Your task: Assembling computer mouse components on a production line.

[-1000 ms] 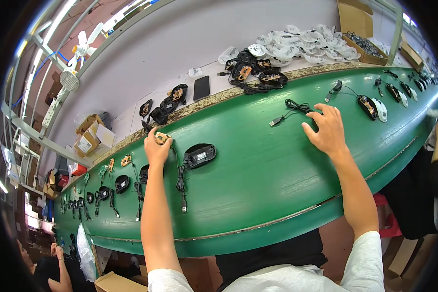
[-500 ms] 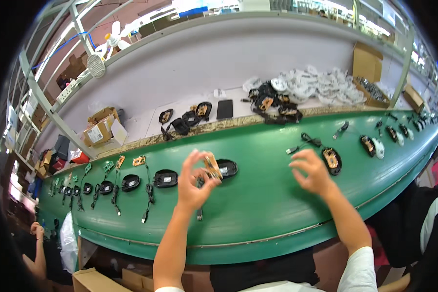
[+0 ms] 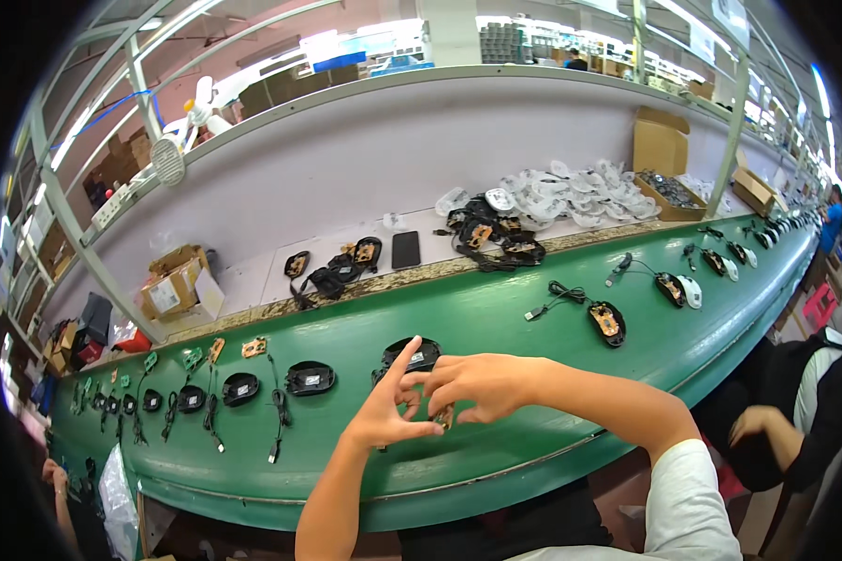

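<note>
Both hands meet over the green belt, around a small tan circuit board [image 3: 445,416] that is mostly covered by fingers. My left hand [image 3: 384,409] has its thumb at the board's lower edge and its index finger pointing up. From the right, my right hand [image 3: 485,385] reaches across with bent fingers closed on the board. Just beyond them lies an open black mouse shell [image 3: 424,352] with a white label inside, its front partly hidden by my hands. Another black shell [image 3: 310,378] sits left of it, beside a coiled black cable [image 3: 281,411].
More shells, cables and boards line the green belt [image 3: 533,411] to the left. At right lies a black mouse base [image 3: 607,323] with a board fitted. The back ledge holds a dark flat rectangle [image 3: 406,250], clear plastic covers [image 3: 571,192] and cartons [image 3: 173,290]. People sit at both sides.
My right hand has moved left and closed on the circuit board at my left hand. The board has come down nearer to me, and the whole view has shifted.
</note>
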Motion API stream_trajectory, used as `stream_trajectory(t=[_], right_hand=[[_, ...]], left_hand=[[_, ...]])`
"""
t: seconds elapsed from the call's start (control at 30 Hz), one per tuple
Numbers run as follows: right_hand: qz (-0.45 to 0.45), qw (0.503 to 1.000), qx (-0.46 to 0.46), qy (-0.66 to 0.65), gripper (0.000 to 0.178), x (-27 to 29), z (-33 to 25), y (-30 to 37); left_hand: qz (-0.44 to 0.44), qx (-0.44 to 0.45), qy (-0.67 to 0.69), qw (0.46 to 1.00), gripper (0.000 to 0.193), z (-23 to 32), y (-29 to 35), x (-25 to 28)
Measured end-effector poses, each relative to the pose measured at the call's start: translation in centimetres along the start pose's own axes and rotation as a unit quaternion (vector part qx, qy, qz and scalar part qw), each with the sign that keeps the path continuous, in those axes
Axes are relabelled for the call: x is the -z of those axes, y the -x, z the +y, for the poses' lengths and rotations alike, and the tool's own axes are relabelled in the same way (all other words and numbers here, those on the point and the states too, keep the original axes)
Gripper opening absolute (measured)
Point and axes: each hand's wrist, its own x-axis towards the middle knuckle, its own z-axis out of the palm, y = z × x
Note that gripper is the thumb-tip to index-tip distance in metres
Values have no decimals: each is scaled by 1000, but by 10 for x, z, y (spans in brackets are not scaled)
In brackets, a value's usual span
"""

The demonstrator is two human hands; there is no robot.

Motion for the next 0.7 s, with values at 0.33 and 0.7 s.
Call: stream_trajectory(t=[0.33,0.7], right_hand=[[-300,933,-176,-96,28,26,-20,-37],[4,927,-87,-364,17,54,-2,-12]], left_hand=[[-143,108,18,984,127,29,0,6],[-14,-115,57,992,63,16,-30,22]])
